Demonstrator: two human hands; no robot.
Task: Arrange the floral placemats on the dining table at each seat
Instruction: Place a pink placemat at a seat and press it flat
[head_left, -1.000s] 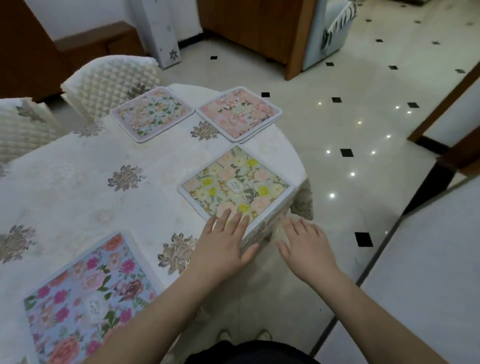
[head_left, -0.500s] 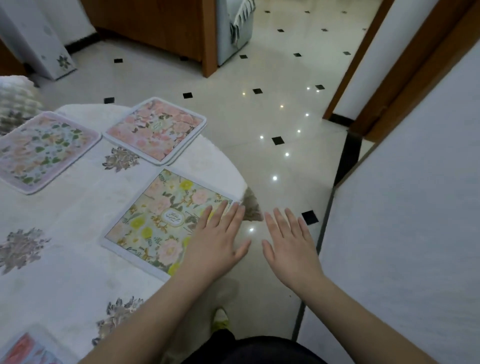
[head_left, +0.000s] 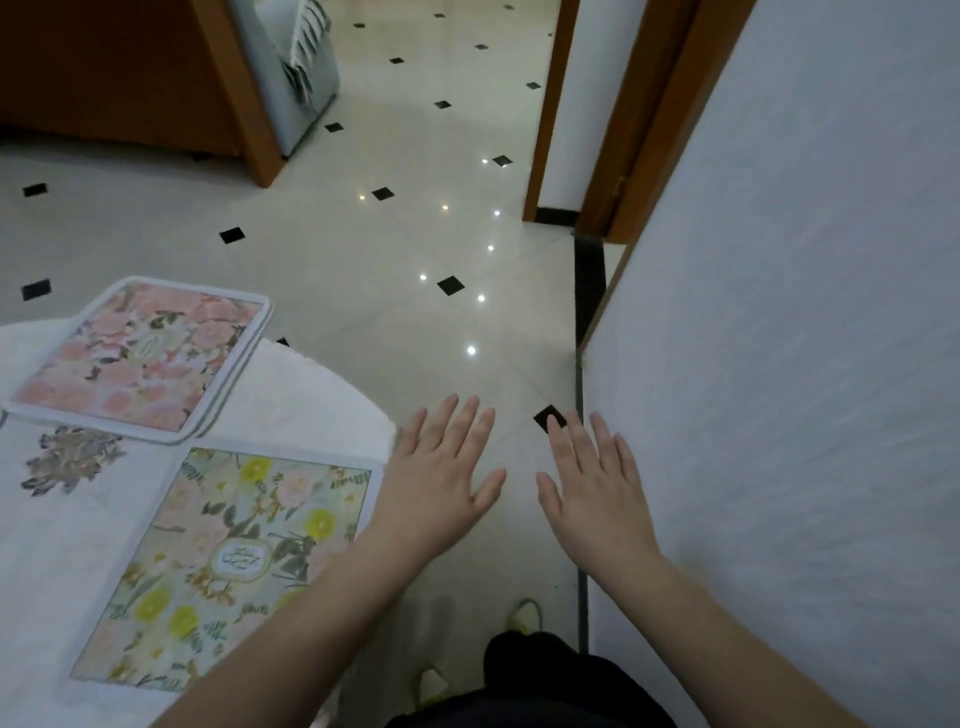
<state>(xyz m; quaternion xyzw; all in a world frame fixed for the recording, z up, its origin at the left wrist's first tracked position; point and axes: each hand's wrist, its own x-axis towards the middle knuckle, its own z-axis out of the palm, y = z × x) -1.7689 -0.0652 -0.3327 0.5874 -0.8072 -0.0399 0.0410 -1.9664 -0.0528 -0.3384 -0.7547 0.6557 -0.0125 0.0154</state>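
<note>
Floor (head_left: 363, 260): we see glossy cream tiles with small black diamond insets and bright pinpoint light reflections.
Wall (head_left: 805, 364): a pale textured surface fills our right side, edged by a dark baseboard strip.
Door frame (head_left: 639, 119): warm brown wood, standing at the far right.
Cabinet (head_left: 119, 67): brown wood, far left.
Chair (head_left: 306, 67): grey upholstery beside the cabinet's corner post.

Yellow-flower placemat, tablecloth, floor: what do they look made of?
Yellow-flower placemat: looks like stiff printed board or plastic, matte; it lies flat with crisp straight edges. Hard to say which.
Tablecloth: white fabric, matte, with darker flower motifs, and it drapes over the table's rounded edge.
Floor: glossy polished tile, probably ceramic or stone; it mirrors point lights and has black diamond insets.
</note>
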